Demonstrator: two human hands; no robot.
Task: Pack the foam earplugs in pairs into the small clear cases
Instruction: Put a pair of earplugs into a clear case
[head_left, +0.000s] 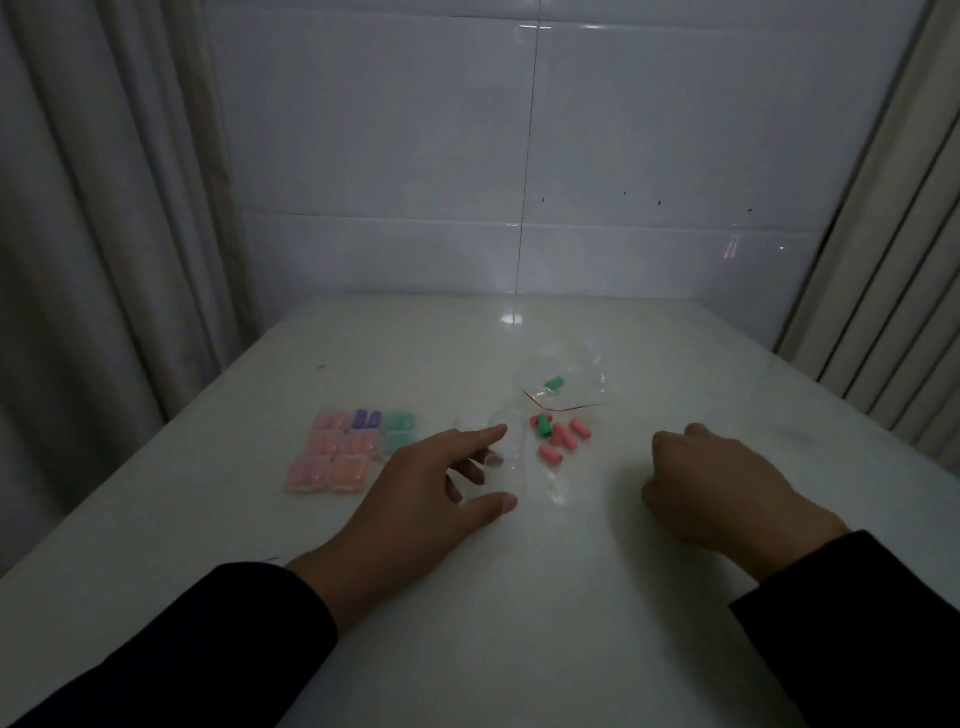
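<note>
A: Eight small clear plastic cases (347, 451), already filled, sit in a block at centre-left of the frame on the white glossy table (519, 597). Pink, purple, green and orange foam shows through the lids.

B: Loose stock?

A: Small pile of pink foam earplugs (561, 439) just right of frame centre, with one green foam earplug (544, 426) lying among them. Another green one (555, 384) lies inside the clear zip bag with the red seal strip (566, 379), just above the pile.

B: Hands?

A: Left hand (415, 499) is at frame centre, fingers spread wide, index finger and thumb framing an empty clear open case (511, 457). Fingertips are at its edge; contact can't be confirmed, as the case is nearly invisible against the table. It isn't closed on anything.

B: Right?

A: Right hand (727, 488) is at centre-right, knuckles up, fingers curled under into a loose fist. Whether anything is inside can't be told. It's well apart from the pile.

B: Sleeves?

A: Dark, both arms, entering from the bottom corners. Scene is dim.
</note>
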